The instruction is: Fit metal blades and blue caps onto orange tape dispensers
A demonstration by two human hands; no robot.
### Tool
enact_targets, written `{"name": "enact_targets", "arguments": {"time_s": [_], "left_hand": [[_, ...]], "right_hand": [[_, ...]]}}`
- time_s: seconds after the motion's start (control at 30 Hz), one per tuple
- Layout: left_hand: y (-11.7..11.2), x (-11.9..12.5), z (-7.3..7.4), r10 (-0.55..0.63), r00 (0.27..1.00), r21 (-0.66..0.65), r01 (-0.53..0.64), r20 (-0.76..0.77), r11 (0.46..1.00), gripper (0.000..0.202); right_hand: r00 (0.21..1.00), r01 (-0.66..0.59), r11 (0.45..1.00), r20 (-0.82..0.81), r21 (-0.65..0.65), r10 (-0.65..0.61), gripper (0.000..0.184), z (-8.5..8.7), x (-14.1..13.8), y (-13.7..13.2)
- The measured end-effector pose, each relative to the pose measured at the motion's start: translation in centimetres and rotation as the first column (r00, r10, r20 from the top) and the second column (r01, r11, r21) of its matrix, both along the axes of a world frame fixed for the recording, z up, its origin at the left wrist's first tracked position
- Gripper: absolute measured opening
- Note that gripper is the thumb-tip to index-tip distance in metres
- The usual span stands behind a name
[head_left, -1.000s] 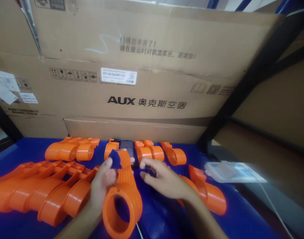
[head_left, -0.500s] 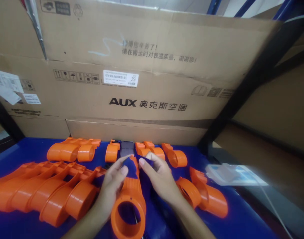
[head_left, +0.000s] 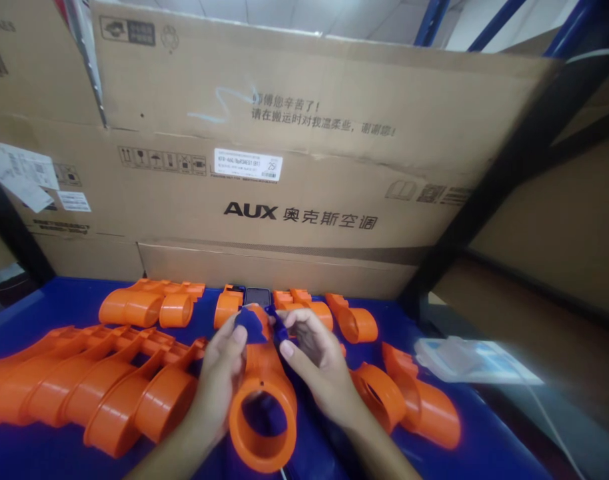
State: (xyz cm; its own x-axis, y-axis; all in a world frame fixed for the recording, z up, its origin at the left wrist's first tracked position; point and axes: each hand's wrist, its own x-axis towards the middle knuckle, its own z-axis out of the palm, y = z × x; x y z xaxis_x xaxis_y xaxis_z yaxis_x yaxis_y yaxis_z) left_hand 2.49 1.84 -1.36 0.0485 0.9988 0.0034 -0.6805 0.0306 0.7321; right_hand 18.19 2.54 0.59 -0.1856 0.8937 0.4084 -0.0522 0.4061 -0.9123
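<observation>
In front of me an orange plastic part (head_left: 262, 427) points its wide round ring end toward me. My left hand (head_left: 223, 360) is closed around the far, narrow end of it, thumb on a dark blue piece (head_left: 250, 324) that lies over that end. My right hand (head_left: 318, 357) pinches a second small dark blue piece (head_left: 280, 328) between thumb and fingers, just right of the orange part's tip. Whether the two blue pieces are joined I cannot tell.
Several similar orange parts (head_left: 112, 403) stand in a row at left, with more at the back and right (head_left: 429, 407). A phone (head_left: 258, 297) leans behind my hands. A white-and-blue packet (head_left: 472, 360) lies right. A large cardboard box (head_left: 304, 180) stands behind the blue surface.
My right thumb has moved down, and the blue piece beside the tip now stands more upright. The held orange part shifted slightly right and up; the whole view shifted slightly too.
</observation>
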Motion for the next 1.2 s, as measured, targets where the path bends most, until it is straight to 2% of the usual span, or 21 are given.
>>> {"name": "enact_targets", "arguments": {"time_s": [0.1,0.27,0.47,0.7,0.77,0.87,0.93,1.1,1.2], "left_hand": [[-0.2,0.1,0.1,0.073,0.997,0.036,-0.074,0.009,0.997,0.049],[-0.5,0.2,0.4,0.157,0.987,0.128,-0.151,-0.039,0.980,0.056],[-0.4,0.2,0.6,0.143,0.988,0.206,-0.129,-0.055,0.970,0.052],[-0.3,0.2,0.1,0.122,0.992,0.260,-0.107,-0.043,0.960,0.053],[-0.3,0.2,0.0,0.119,0.992,0.265,-0.104,-0.040,0.959,0.056],[-0.3,0.2,0.0,0.109,0.994,0.271,-0.097,-0.028,0.958,0.058],[-0.2,0.1,-0.1,0.106,0.994,0.272,-0.097,-0.019,0.957,0.059],[-0.1,-0.2,-0.8,0.069,0.997,0.264,-0.062,-0.018,0.963,0.063],[0.1,-0.3,-1.1,0.102,0.993,0.277,-0.080,-0.065,0.958,0.067]], "right_hand": [[0.997,0.063,0.992,0.046,0.114,-0.068,0.027,0.2,0.7,0.4],[0.990,0.060,0.970,0.113,0.236,-0.088,0.029,1.3,1.7,0.7],[0.984,0.040,0.955,0.153,0.292,-0.088,0.031,1.5,2.0,0.8],[0.981,0.007,0.954,0.184,0.300,-0.065,0.031,1.0,2.0,1.0],[0.981,-0.001,0.960,0.188,0.281,-0.054,0.036,0.9,2.0,1.0],[0.979,-0.001,0.972,0.197,0.237,-0.047,0.056,0.7,2.0,1.0],[0.969,0.011,0.973,0.239,0.232,-0.068,0.062,0.7,2.1,1.0],[0.921,0.006,0.946,0.366,0.324,-0.131,0.044,1.0,2.3,0.8],[0.880,0.043,0.908,0.415,0.418,-0.233,0.051,1.0,2.3,0.8]]}}
